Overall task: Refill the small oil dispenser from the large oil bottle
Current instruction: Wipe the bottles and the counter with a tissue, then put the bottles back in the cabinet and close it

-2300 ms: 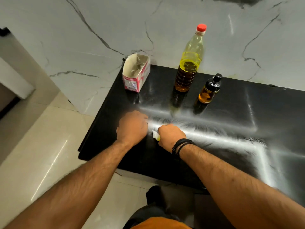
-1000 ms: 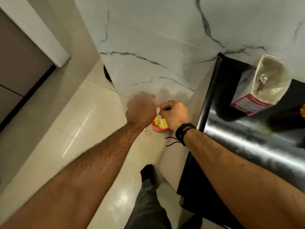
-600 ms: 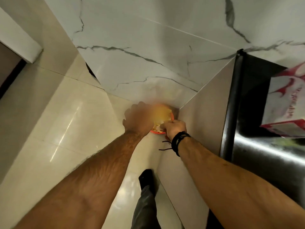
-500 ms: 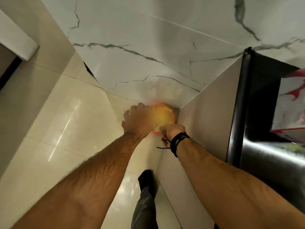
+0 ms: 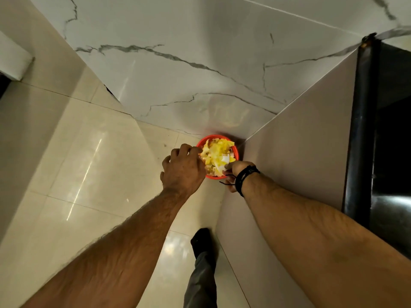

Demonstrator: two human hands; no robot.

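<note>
Left hand (image 5: 182, 172), right hand (image 5: 234, 172) flank round red bin (image 5: 236, 152) holding crumpled yellow scraps (image 5: 216, 152).

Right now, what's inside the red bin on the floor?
The red bin is heaped with yellow and white scraps. Anything beneath that top layer is covered, and the left hand hides its near rim.

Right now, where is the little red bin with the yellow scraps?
In the head view, the red bin sits on the floor in the corner where the marble wall meets the counter's side panel, between the left hand and right hand.
</note>
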